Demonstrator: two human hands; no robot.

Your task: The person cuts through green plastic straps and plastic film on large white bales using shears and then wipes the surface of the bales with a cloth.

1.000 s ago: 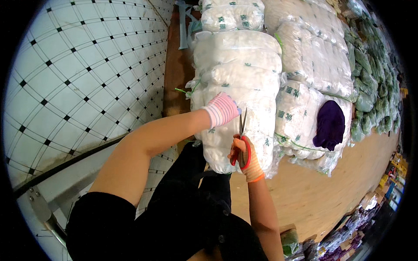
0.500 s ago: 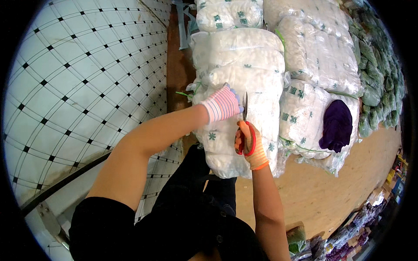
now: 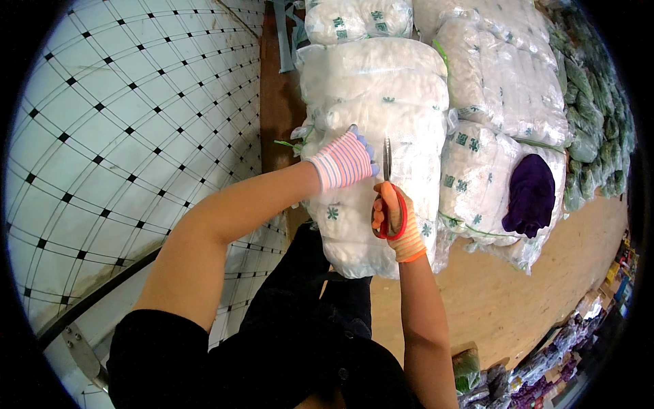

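Observation:
My left hand (image 3: 344, 160), in a pink and blue striped glove, lies on the top of a white plastic-wrapped bale (image 3: 371, 88), its fingers curled into the plastic; the fingertips are partly hidden. Just right of it, my right hand (image 3: 394, 221), in an orange striped glove, grips red-handled scissors (image 3: 387, 163). The blades point away from me over the bale's surface, close together and near my left fingers. A dark purple cloth (image 3: 528, 194) lies on the neighboring bale (image 3: 470, 167) to the right.
More white bales (image 3: 494, 75) and green bagged bundles (image 3: 586, 123) are stacked behind and right. A tiled wall (image 3: 150, 102) with a grey metal frame (image 3: 82, 347) is at left. Tan flooring (image 3: 511, 286) extends right, with mixed piles (image 3: 545, 368) at lower right.
Both hands have moved farther forward along the bale, the right with the scissors. The scissor blades, spread apart a second ago, are now nearly together.

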